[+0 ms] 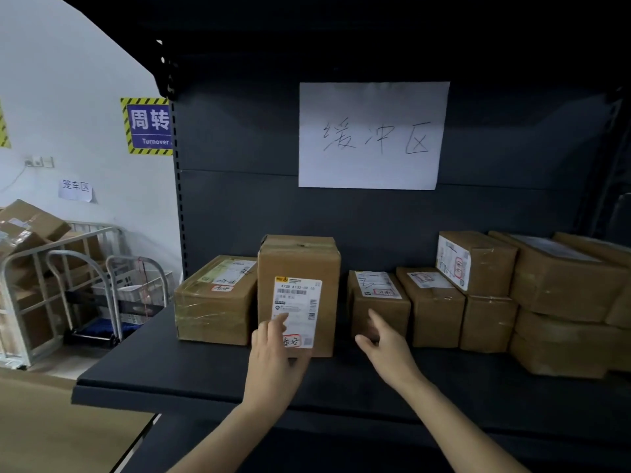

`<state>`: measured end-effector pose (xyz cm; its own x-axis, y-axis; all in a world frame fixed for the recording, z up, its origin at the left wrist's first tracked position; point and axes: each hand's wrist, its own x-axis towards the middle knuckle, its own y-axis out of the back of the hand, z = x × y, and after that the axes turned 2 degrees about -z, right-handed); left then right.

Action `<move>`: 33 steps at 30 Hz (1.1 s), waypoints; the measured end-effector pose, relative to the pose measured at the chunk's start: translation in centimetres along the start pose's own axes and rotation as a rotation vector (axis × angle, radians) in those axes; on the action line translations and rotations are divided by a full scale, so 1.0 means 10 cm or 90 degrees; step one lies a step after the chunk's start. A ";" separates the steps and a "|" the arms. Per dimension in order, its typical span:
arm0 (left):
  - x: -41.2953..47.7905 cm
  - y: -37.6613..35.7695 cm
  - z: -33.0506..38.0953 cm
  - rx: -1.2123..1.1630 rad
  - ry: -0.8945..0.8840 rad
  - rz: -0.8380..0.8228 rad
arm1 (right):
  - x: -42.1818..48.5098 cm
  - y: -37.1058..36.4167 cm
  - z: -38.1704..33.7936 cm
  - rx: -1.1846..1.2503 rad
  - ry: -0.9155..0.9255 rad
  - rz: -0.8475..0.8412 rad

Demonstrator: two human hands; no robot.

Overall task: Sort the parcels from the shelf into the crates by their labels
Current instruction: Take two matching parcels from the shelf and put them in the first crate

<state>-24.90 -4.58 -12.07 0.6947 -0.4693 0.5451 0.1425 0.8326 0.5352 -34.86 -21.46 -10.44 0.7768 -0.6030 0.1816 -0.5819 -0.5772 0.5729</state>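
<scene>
A tall cardboard parcel stands upright on the dark shelf, its white shipping label facing me. My left hand rests against the lower front of this parcel, fingers spread over the label's bottom edge. My right hand hovers open just right of it, in front of a small low parcel. A wider parcel lies to the left. Further right sit several more brown parcels, some stacked. No crates are in view.
A handwritten paper sign hangs on the shelf's back panel. At the left, a metal roll cage holds boxes, with hand trolleys beside it. A blue wall sign hangs near the shelf post.
</scene>
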 end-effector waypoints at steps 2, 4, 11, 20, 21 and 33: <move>0.00 -0.10 0.11 -0.021 -0.017 -0.038 | -0.04 0.11 0.04 0.000 -0.001 0.021; 0.02 -0.21 0.21 -0.041 -0.033 -0.080 | -0.08 0.21 0.08 -0.002 -0.007 0.042; 0.22 -0.62 0.57 -0.115 0.010 -0.209 | -0.23 0.55 0.27 0.008 -0.035 0.107; 0.95 -1.17 0.70 -0.327 0.420 -0.246 | -0.23 0.72 0.48 -0.004 -0.064 0.109; 0.99 -1.21 0.68 -0.349 0.461 -0.242 | -0.23 0.73 0.49 -0.005 -0.064 0.107; 0.81 -1.34 0.68 -0.450 0.463 -0.195 | -0.17 0.79 0.51 -0.015 -0.022 0.116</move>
<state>-25.97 -21.51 -10.46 0.7816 -0.5933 -0.1924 0.5978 0.8006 -0.0401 -42.04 -27.84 -10.32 0.6501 -0.7149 0.2573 -0.7065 -0.4442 0.5510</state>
